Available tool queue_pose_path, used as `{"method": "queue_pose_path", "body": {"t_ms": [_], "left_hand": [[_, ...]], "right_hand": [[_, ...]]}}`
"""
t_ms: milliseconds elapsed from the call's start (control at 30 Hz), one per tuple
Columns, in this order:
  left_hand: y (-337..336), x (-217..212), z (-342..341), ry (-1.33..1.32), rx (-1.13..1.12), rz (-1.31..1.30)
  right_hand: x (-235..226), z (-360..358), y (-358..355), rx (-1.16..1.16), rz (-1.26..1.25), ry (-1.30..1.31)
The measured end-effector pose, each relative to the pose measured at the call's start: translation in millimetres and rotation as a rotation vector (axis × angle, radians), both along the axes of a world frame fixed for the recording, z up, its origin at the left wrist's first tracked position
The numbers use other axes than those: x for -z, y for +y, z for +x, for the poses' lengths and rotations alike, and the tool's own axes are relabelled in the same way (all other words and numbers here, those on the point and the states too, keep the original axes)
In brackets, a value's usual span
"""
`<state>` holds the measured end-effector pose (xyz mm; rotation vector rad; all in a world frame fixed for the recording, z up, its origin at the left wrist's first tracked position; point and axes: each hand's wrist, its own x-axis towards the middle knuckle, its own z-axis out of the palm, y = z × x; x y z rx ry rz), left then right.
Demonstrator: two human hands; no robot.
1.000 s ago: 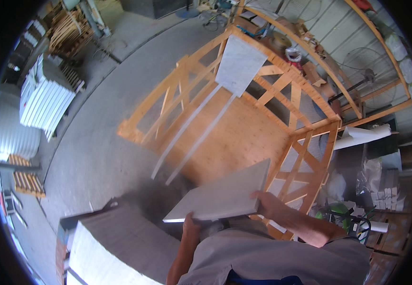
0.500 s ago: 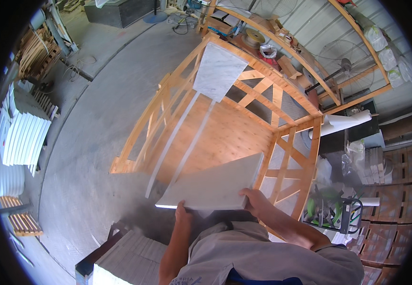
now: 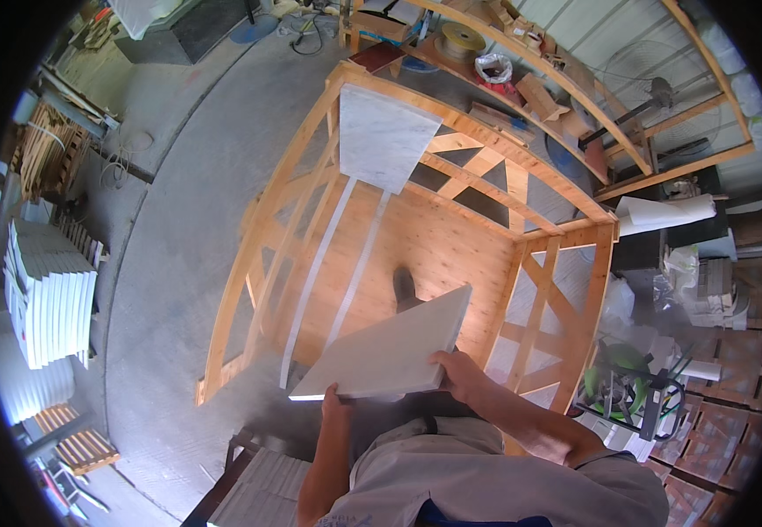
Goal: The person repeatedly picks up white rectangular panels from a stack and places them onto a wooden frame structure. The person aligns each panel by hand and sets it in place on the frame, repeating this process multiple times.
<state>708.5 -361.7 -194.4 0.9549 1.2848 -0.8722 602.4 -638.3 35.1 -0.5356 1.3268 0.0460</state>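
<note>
Both hands, left (image 3: pixel 335 402) and right (image 3: pixel 456 372), now grip the pale flat stone slab (image 3: pixel 390 350) farther over the open wooden crate (image 3: pixel 574 230), where a white marble slab (image 3: pixel 383 139) leans.

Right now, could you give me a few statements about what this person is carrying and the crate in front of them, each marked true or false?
1. Both hands hold one pale stone slab. True: the left hand grips its near edge and the right hand its right corner.
2. The wooden crate is packed full of slabs. False: only one upright slab leans at its far end, with two pale strips on the floor boards.
3. A stack of white slabs stands on the person's left. True.
4. The crate has solid closed walls. False: its sides are open frames with diagonal braces.
5. A foot shows on the crate floor. True: a dark shoe just beyond the carried slab.
</note>
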Motion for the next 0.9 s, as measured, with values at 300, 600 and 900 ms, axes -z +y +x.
{"method": "queue_pose_path", "body": {"t_ms": [300, 600, 900], "left_hand": [[-134.4, -41.8, 18.1, 0.008, 0.001, 0.030], [-268.8, 14.2, 68.4, 0.001, 0.152, -0.032], [-382.4, 95.0, 108.2, -0.019, 0.198, 0.000]], "right_hand": [[-9.0, 8.2, -146.5, -0.094, 0.098, 0.074], [34.2, 8.1, -211.7, -0.139, -0.280, 0.003], [69.1, 61.8, -239.1, 0.132, -0.220, 0.091]]}}
